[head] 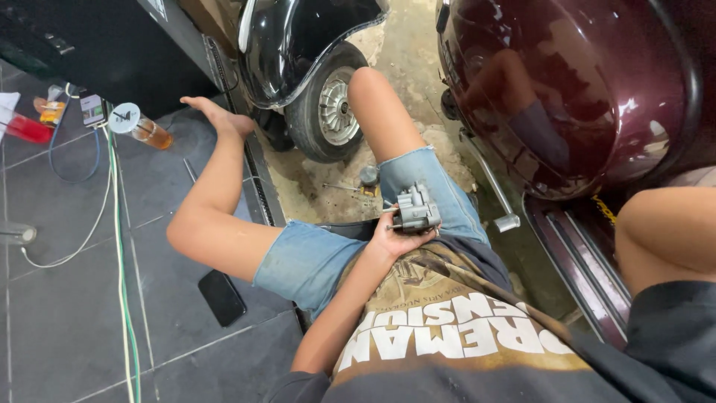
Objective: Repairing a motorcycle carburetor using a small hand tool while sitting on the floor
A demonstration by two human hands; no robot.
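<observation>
- The small grey cast-metal carburettor body (415,208) sat in the head view in the left hand (395,239), above the lap, against the frayed hem of the pale blue denim shorts (440,186).
- The left hand's fingers were curled upward around the underside of the carburettor body, gripping it; the forearm ran down toward the dark printed shirt (455,336).
- The right hand was outside the frame; only the right upper arm (664,231) showed at the right edge, so its fingers could not be judged.
- A black scooter (313,60) with a spoked wheel stood ahead of the knees; a maroon scooter body (567,89) stood to the right.
- A black flat phone (221,297) lay on the grey tiled floor (60,313) beside the left thigh.
- A clear plastic bottle of amber liquid (145,128) lay near the left foot, with white and green cables (119,246) running alongside.
</observation>
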